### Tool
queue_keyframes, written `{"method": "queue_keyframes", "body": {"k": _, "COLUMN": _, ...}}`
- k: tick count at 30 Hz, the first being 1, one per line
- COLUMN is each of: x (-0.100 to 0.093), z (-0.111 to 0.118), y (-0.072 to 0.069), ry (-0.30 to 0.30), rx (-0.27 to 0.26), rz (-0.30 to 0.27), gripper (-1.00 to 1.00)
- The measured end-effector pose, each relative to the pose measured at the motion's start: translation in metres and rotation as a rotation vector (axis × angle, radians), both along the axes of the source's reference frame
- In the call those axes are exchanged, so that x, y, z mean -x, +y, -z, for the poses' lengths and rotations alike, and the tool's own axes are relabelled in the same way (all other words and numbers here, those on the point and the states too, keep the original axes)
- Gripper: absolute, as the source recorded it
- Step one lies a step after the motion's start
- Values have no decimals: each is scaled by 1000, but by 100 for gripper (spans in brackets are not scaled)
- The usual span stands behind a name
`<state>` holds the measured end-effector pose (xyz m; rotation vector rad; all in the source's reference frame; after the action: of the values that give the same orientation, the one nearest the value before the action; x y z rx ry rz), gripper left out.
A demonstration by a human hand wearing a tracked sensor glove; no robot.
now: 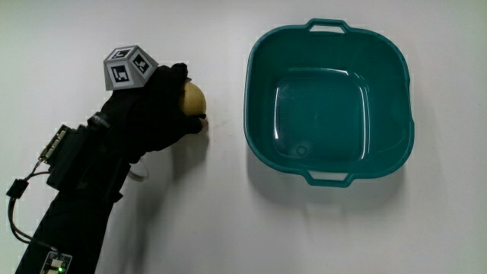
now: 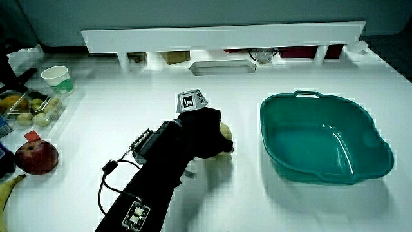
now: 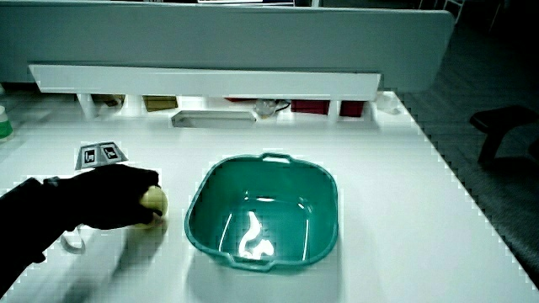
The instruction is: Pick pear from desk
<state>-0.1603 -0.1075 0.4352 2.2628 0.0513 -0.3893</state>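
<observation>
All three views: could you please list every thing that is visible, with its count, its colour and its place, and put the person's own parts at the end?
pear: 1, yellow, on the table beside the basin, under the hand
basin: 1, teal, two handles, nothing in it, on the table beside the pear
table: 1, white, under everything
partition: 1, white, low, at the table's edge farthest from the person
tray: 1, pale, flat, by the partition
apple: 1, red, at the table's edge in a side view
banana: 1, yellow, only its tip shows, nearer to the person than the apple
cup: 1, white and green, farther from the person than the apple
patterned cube: 1, grey with black marks, on the hand's back
hand: 1, black glove, fingers curled around the pear
</observation>
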Motion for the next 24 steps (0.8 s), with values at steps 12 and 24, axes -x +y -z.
{"method": "queue_keyframes", "body": {"k": 12, "x": -11, "z": 55, "y": -3, "ry": 38, "rx": -127, "rz": -55, "gripper": 100}}
{"method": "queue_keyframes", "body": {"k": 24, "x": -54, "z": 109, "y": 0, "ry": 152, "rx": -218, "rz": -148, "gripper": 100}}
